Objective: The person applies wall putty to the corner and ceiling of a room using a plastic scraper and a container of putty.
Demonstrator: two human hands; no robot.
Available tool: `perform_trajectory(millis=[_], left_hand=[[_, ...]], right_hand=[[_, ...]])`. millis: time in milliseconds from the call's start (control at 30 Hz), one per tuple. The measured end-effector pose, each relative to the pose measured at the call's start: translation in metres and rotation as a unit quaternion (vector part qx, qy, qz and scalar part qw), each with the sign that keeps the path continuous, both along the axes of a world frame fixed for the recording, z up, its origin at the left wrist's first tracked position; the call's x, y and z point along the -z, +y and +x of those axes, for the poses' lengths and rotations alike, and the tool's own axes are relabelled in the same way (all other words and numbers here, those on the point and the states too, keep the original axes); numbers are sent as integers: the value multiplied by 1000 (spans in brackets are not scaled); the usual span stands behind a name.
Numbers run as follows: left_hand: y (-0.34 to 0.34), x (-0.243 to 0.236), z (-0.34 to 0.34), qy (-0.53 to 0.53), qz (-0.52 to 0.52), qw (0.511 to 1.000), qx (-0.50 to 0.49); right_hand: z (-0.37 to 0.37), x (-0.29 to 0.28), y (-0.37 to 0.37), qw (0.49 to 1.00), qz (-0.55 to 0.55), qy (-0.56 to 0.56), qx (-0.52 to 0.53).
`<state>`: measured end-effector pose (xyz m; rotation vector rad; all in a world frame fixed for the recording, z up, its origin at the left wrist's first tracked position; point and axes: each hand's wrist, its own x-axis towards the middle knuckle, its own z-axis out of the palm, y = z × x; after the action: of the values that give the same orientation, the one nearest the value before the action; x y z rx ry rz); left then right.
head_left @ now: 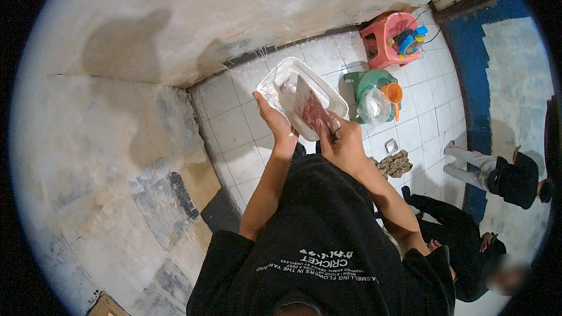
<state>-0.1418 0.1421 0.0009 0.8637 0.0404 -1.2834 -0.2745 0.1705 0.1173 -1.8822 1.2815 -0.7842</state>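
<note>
My left hand [277, 118] grips the left side of a white rectangular plastic tub [335, 96], holding it up in front of me. White paste is smeared on the tub's inside. My right hand [345, 143] is closed round the handle of a putty knife [311, 105] with a broad, reddish-brown stained blade. The blade slants into the tub, its far end beside a lump of the white paste [288, 86]. My fingers hide most of the handle.
A green stool [358, 82] bears a clear plastic bag [373, 107] and an orange dipper [392, 92]. Behind it, a pink stool [380, 38] holds a blue-and-yellow device [410, 42]. A crumpled brown cloth [395, 165] lies on the tiles. Two people are at right; patchy walls stand ahead and left.
</note>
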Motion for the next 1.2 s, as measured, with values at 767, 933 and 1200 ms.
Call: perform_trajectory(millis=[767, 933, 1200], left_hand=[[1, -18, 5, 89, -101, 991, 17], [-4, -20, 2, 93, -97, 991, 9], [-9, 10, 7, 75, -81, 994, 14]], right_hand=[[19, -33, -5, 1000, 8, -4, 20], [13, -32, -2, 999, 30, -10, 31], [18, -33, -1, 1000, 7, -6, 25]])
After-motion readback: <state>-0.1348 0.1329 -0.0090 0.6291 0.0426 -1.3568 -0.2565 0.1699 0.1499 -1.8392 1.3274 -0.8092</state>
